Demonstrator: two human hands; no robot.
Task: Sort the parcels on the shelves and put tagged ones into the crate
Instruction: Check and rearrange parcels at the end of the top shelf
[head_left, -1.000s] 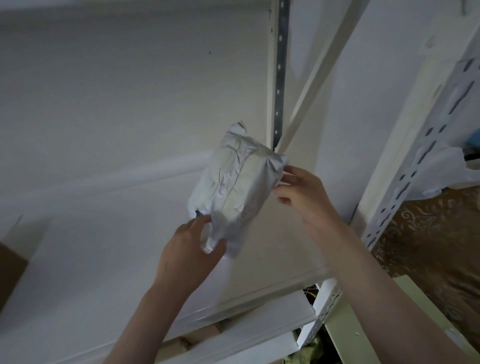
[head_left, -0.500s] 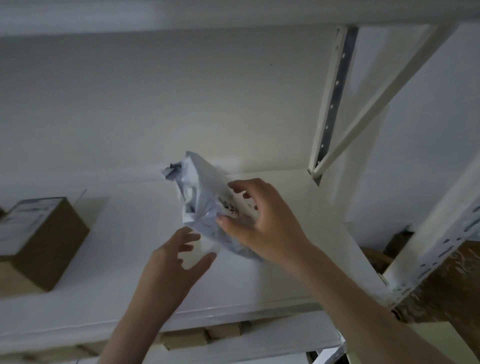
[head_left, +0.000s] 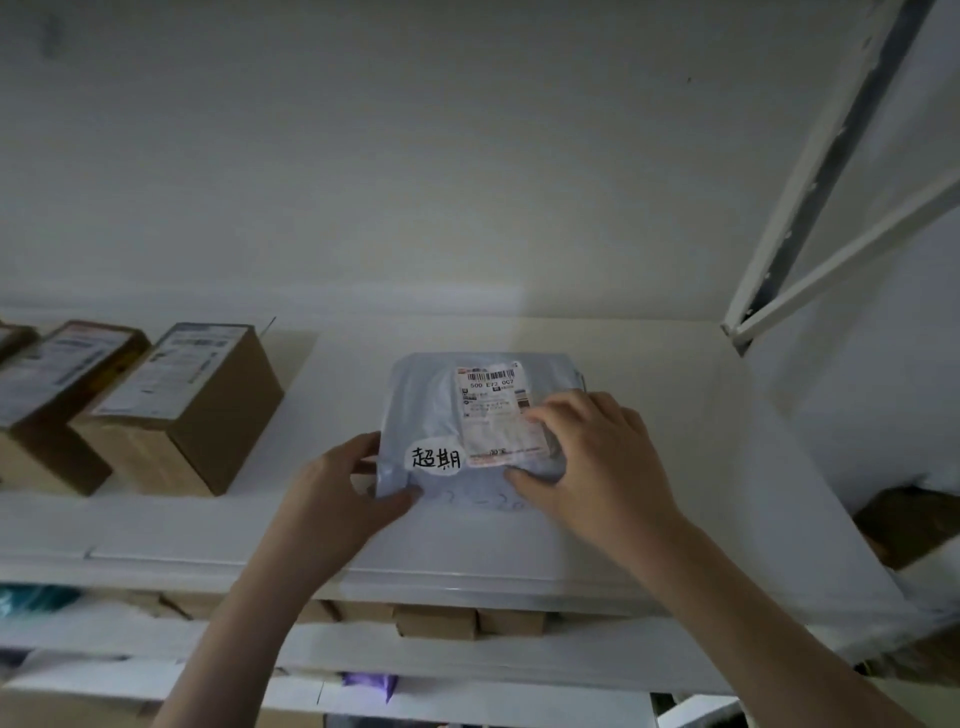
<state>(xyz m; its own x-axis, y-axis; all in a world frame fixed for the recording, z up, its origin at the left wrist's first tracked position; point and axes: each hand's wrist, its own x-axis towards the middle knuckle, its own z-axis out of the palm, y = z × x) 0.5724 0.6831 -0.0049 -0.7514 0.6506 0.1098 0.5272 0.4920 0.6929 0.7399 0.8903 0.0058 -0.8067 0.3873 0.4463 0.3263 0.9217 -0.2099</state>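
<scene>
— Right edge of the grey mailer (head_left: 421, 415) and lower part of its shipping label (head_left: 496, 415): covered by the right hand (head_left: 597, 467). Small print too fine to read.

— At nine o'clock?

— Cardboard boxes (head_left: 171, 410) there, leftmost cut off by the frame edge; labels blurred beyond reading.

— Toward six o'clock?

— Both forearms cut off at the bottom edge. Row of boxes under the shelf (head_left: 156, 525) mostly hidden by its front lip. Purple thing (head_left: 371, 680) too blurred to identify.

— At three o'clock?

— Brown thing (head_left: 906, 525), partly hidden behind the shelf side, shape unclear.
</scene>
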